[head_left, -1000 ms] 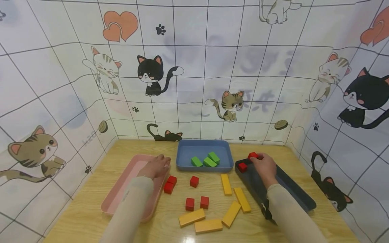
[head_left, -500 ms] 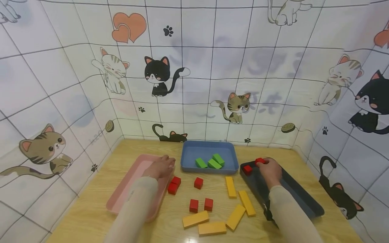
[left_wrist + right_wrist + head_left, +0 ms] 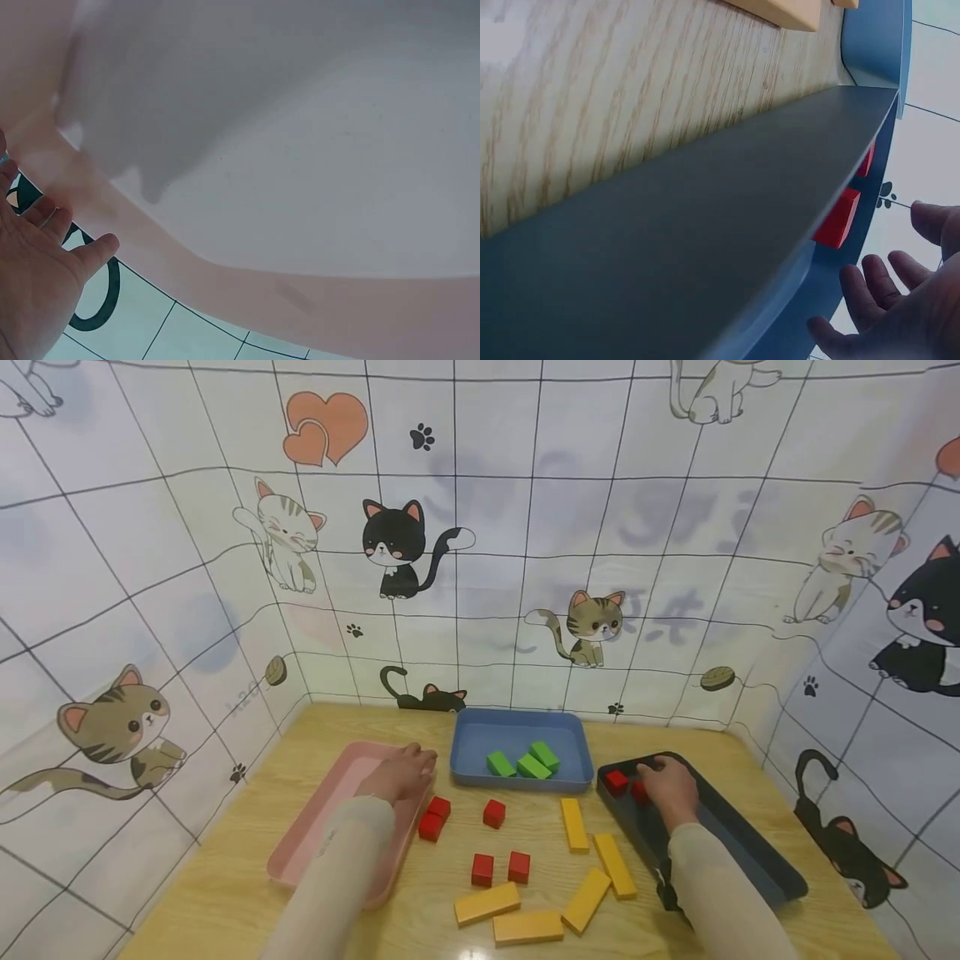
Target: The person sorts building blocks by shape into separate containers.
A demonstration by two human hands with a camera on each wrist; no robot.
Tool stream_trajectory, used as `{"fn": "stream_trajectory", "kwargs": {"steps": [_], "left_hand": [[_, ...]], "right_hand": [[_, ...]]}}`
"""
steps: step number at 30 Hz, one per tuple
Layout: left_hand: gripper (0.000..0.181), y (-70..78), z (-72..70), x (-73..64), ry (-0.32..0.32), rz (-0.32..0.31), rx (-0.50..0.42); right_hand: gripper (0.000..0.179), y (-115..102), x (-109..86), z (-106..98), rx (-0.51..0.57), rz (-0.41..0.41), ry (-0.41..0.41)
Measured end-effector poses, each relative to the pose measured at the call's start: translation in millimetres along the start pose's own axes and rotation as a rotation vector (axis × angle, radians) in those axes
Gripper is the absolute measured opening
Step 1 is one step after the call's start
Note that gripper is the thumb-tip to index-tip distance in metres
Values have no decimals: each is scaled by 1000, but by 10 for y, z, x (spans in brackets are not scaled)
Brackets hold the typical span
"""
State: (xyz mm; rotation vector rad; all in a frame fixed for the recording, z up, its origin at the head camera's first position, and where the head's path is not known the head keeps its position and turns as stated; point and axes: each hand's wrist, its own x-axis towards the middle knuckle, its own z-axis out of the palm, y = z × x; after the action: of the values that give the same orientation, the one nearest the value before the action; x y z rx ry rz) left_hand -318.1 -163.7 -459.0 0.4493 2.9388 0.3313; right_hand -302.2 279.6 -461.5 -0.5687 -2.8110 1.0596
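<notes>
My right hand (image 3: 670, 789) is over the far end of the dark tray (image 3: 750, 852), fingers spread and holding nothing in the right wrist view. Just below the fingers, one red cube (image 3: 838, 219) lies inside that tray. Another red cube (image 3: 616, 782) sits beside it, nearer the corner. My left hand (image 3: 401, 774) hovers at the right rim of the pink tray (image 3: 288, 860). In the left wrist view its fingers (image 3: 96, 255) are relaxed and hold nothing, and the tray's inside shows bare.
Several red cubes (image 3: 494, 813) and several yellow blocks (image 3: 527, 927) lie on the wooden table (image 3: 225, 902) between the side trays. At the back, a blue tray (image 3: 480, 735) holds green blocks (image 3: 534, 767). Cat-printed cloth walls (image 3: 495, 527) enclose the table.
My right hand has lowered the red cube it held into the dark tray and let go of it. The left hand stays at the pink tray. The head view has shifted slightly.
</notes>
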Motion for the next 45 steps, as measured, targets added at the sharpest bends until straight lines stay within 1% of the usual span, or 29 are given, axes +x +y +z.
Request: {"fn": "stream_trajectory", "kwargs": {"steps": [3,8,11,17,24,31,38,45], "left_hand": [[44,-9,1,-1,3,9,-1],[46,-26,17,-6,-9,4,-5],[46,-24,4,-17,-13,-8,-28],[44,7,-12,-28,-13,-2,-18],[47,28,-36,-40,-20,-20,-34],[46,21,-32,-33,-22,-17,-33],[44,21,-4,-44,-11,-3,-18],[45,26,-14,-56,-11,-15,-35]], "right_hand": [[57,-33,-15,-13,-7,-13,-11],[58,-108,-57,-11,-15,-46,-40],[58,-135,-70,0,-16,-62,-42],[56,-176,-104,9,-3,-84,-35],[56,-265,-140,56,58,-130,-52],[54,-386,-216,107,116,-166,-67],[51,-511,-308,163,153,-225,-70],[47,-636,-431,212,202,-298,-75]]}}
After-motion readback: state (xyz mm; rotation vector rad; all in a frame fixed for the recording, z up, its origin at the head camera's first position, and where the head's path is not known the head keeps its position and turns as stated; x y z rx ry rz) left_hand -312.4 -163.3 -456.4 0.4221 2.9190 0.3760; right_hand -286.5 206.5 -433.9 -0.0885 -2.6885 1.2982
